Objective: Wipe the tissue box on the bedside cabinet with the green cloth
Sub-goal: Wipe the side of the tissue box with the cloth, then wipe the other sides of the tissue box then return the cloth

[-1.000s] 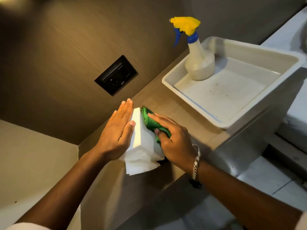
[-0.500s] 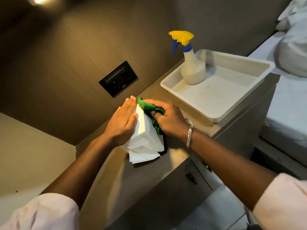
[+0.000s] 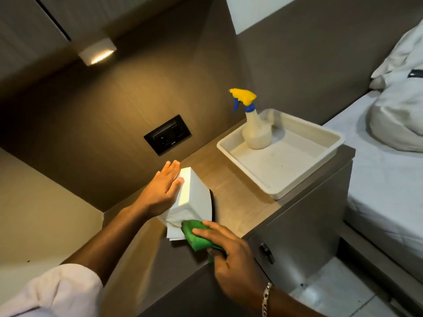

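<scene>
A white tissue box stands on the wooden bedside cabinet, with tissues spilling out of its near end. My left hand lies flat against the box's left side, fingers straight. My right hand presses the bunched green cloth against the box's near lower end, beside the loose tissues. A dark base shows under the box's right edge.
A white tray holds a spray bottle with a yellow and blue trigger at the cabinet's far right. A black socket plate is on the wall and a lamp above. A bed with pillows lies to the right.
My right hand has drawn the green cloth from the far top of the box down its right side to the near end. My left hand stays flat on the box.
</scene>
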Action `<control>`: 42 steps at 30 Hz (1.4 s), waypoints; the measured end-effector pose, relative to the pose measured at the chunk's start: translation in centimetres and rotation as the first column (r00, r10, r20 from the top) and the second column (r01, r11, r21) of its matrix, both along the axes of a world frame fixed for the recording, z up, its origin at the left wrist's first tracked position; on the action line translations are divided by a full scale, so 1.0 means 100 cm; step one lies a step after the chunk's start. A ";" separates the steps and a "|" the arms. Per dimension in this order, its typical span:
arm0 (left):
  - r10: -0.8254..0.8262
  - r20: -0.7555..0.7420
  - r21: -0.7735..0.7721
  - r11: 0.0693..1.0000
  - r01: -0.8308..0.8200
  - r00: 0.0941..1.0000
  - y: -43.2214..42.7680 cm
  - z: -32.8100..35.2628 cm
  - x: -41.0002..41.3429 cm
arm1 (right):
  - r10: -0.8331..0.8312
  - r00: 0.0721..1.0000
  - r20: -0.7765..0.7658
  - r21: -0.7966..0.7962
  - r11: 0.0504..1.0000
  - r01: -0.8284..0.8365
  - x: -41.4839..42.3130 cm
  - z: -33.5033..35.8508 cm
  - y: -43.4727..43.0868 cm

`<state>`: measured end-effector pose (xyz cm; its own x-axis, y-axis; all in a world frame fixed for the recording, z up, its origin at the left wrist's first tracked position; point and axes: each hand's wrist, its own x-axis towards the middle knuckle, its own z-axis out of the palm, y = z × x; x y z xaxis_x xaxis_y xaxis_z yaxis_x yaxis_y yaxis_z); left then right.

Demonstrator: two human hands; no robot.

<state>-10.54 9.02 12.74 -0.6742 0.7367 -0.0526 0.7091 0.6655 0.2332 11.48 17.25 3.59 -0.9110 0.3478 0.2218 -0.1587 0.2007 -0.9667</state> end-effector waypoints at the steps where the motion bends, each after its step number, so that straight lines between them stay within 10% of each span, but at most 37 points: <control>1: 0.023 0.072 -0.018 1.000 -0.022 0.997 -0.002 0.007 0.000 | -0.004 1.000 0.014 -0.041 0.999 0.005 0.003 -0.001 0.008; 7: 0.065 0.262 -0.480 0.874 0.072 0.963 -0.001 0.043 -0.007 | -0.044 0.999 0.010 -0.285 0.958 0.045 0.000 0.003 0.056; 15: 0.268 -0.047 -0.476 0.841 -0.257 0.962 0.006 0.042 -0.003 | 0.058 0.998 0.036 -0.402 0.915 -0.039 -0.008 -0.009 0.083; 21: 0.772 0.147 -0.579 0.574 -0.580 0.618 0.024 0.047 0.016 | 0.102 0.995 0.016 -0.406 0.910 -0.087 -0.022 -0.010 0.089; 28: 0.939 0.164 -0.653 0.333 -0.680 0.303 0.046 0.047 0.036 | -0.080 0.995 -0.058 -0.379 0.924 0.052 -0.015 -0.007 0.058; 33: 0.915 0.143 -0.640 0.375 -0.670 0.376 0.052 0.054 0.044 | -0.141 0.981 -0.129 -0.322 0.942 0.093 -0.002 -0.013 0.034; 35: 0.827 0.066 -0.676 0.448 -0.585 0.558 0.046 0.055 0.047 | -0.128 0.983 -0.135 -0.287 0.954 0.084 -0.001 -0.015 0.027; 38: 0.356 -0.010 -0.695 0.670 -0.263 0.935 0.023 0.046 0.046 | -0.135 0.983 -0.128 -0.247 0.964 0.100 -0.003 -0.017 0.017; 42: -0.297 -0.034 -0.551 0.802 0.230 0.954 -0.004 0.032 0.037 | -0.210 0.971 -0.116 -0.212 0.960 0.183 -0.010 -0.020 0.003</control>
<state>-6.88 8.58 15.95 -0.4839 0.7638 -0.4272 0.8742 0.4440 -0.1963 10.48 17.55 1.60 -0.7863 0.5665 0.2466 -0.2678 0.0472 -0.9623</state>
